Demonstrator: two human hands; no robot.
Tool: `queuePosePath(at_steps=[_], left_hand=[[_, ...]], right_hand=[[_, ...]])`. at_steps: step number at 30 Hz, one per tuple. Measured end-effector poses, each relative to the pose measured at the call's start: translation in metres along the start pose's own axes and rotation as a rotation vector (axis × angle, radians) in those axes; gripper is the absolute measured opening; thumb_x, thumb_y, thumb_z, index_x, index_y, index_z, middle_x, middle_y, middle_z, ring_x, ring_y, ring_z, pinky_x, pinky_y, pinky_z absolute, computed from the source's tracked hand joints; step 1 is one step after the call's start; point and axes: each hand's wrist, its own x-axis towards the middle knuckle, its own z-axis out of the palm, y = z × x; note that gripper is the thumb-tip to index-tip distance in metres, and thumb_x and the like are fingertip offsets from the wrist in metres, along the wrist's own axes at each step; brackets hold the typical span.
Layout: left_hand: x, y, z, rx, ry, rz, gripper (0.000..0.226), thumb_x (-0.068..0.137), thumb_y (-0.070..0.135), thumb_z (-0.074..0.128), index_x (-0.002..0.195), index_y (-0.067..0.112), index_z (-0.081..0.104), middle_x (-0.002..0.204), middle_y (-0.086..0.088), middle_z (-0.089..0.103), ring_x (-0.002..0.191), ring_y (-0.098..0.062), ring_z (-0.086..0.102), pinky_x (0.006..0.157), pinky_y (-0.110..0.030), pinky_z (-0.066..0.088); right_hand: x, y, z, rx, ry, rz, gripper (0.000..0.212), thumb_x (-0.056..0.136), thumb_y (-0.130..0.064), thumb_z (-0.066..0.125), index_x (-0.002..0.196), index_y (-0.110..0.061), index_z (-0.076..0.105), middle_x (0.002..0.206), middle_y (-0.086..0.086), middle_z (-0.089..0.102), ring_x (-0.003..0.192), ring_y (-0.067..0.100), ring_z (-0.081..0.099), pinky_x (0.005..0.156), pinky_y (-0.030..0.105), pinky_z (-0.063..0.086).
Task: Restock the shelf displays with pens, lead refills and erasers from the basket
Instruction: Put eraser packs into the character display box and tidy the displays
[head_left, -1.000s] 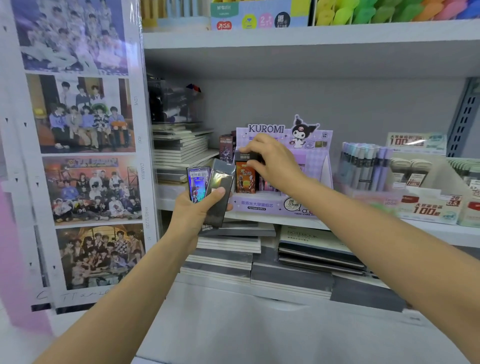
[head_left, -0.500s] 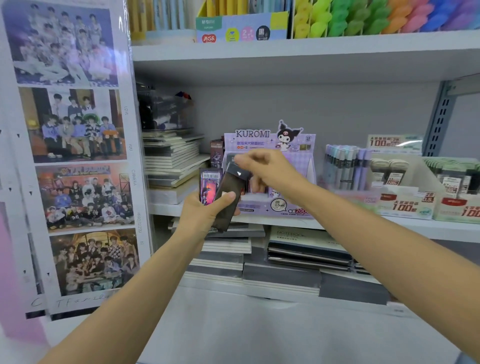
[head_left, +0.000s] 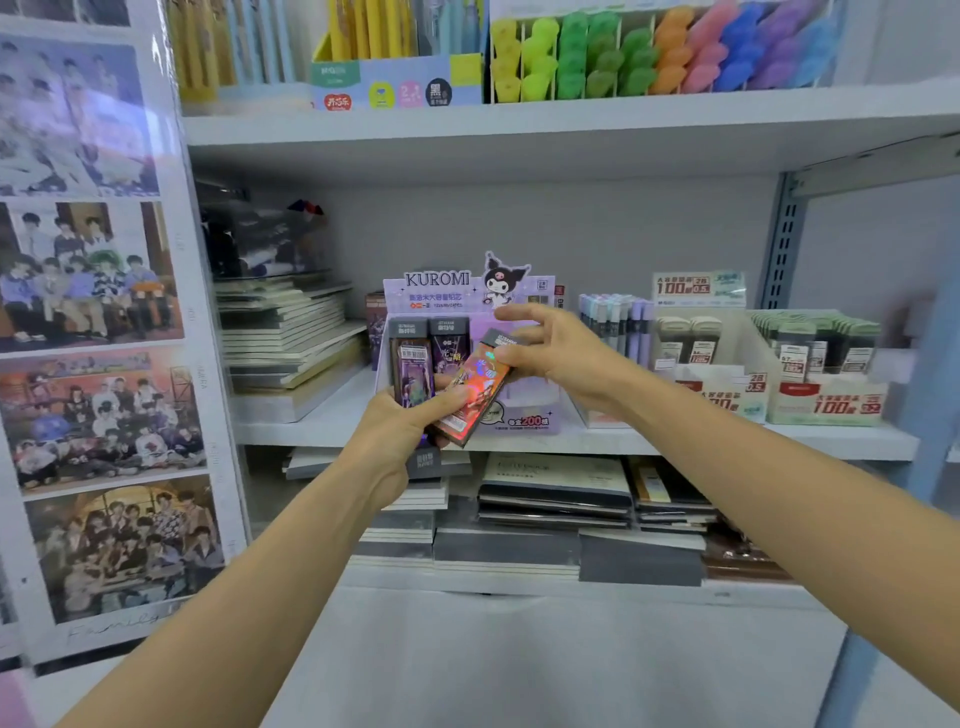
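My left hand (head_left: 400, 436) grips a small fan of flat lead refill packs (head_left: 415, 371) in front of the purple Kuromi display box (head_left: 519, 423) on the middle shelf. My right hand (head_left: 550, 348) pinches the grey top of one shiny orange refill pack (head_left: 480, 389), tilted and still overlapping the bunch under my left thumb. Another dark pack (head_left: 448, 345) stands upright behind them; I cannot tell whether it is in my hand or in the box. No basket is in view.
Stacked notebooks (head_left: 291, 332) lie left of the display, more (head_left: 550, 493) on the shelf below. Lead refill boxes (head_left: 826, 358) and a row of pens (head_left: 615, 322) stand to the right. Coloured pens (head_left: 649, 57) fill the top shelf. A photo poster (head_left: 88, 322) covers the left panel.
My right hand came back from the display box to the bunch in my left hand and took hold of the orange pack's top. The camera moved closer to the shelf.
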Motion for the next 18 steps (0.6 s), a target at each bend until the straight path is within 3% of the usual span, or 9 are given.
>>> queuePosePath(at_steps=[3,7,10,12,15,18], left_hand=[[-0.001,0.004,0.009,-0.084,-0.023,-0.067,0.012,0.090,0.016,0.064,0.098,0.007,0.066,0.082,-0.011,0.069,0.054,-0.016,0.057,0.048,-0.023,0.048],[0.005,0.006,0.013,-0.215,-0.061,-0.096,0.027,0.096,0.004,0.037,0.106,-0.002,0.060,0.086,-0.011,0.063,0.060,-0.015,0.058,0.052,-0.024,0.052],[0.010,0.005,0.011,-0.164,-0.122,-0.061,0.022,0.100,0.006,0.039,0.109,-0.003,0.057,0.082,-0.011,0.068,0.065,-0.019,0.065,0.059,-0.027,0.058],[0.013,0.002,0.008,-0.090,-0.157,-0.011,0.022,0.102,0.010,0.043,0.115,-0.001,0.057,0.096,-0.014,0.074,0.077,-0.025,0.072,0.065,-0.030,0.060],[0.019,-0.004,0.004,-0.044,-0.160,0.073,0.024,0.101,0.014,0.049,0.120,0.003,0.056,0.104,-0.013,0.074,0.085,-0.026,0.073,0.066,-0.030,0.059],[0.024,-0.010,-0.001,0.004,-0.093,0.127,0.023,0.095,0.016,0.059,0.115,0.006,0.063,0.099,-0.011,0.075,0.083,-0.027,0.073,0.064,-0.029,0.059]], right_hand=[[-0.003,-0.006,-0.019,-0.024,0.102,-0.069,0.039,0.087,-0.003,0.067,0.125,-0.008,0.058,0.116,0.016,0.066,0.094,0.021,0.069,0.073,0.027,0.058],[-0.001,-0.024,-0.047,-0.179,0.392,-0.237,0.027,0.086,-0.002,0.068,0.109,-0.016,0.063,0.107,0.011,0.067,0.097,0.021,0.065,0.078,0.025,0.058],[0.003,-0.031,-0.063,-0.407,0.521,-0.287,0.022,0.086,-0.006,0.067,0.103,-0.019,0.062,0.094,-0.001,0.067,0.095,0.018,0.065,0.085,0.030,0.055],[0.006,-0.029,-0.064,-0.569,0.544,-0.262,0.020,0.085,-0.010,0.068,0.101,-0.020,0.064,0.093,-0.002,0.067,0.092,0.017,0.065,0.082,0.029,0.053],[0.013,-0.019,-0.055,-0.690,0.512,-0.238,0.018,0.085,-0.011,0.069,0.101,-0.019,0.066,0.094,-0.001,0.069,0.088,0.015,0.064,0.078,0.026,0.051],[0.022,-0.009,-0.044,-0.744,0.455,-0.253,0.020,0.085,-0.009,0.069,0.103,-0.015,0.066,0.098,0.004,0.071,0.090,0.018,0.065,0.084,0.032,0.053]])
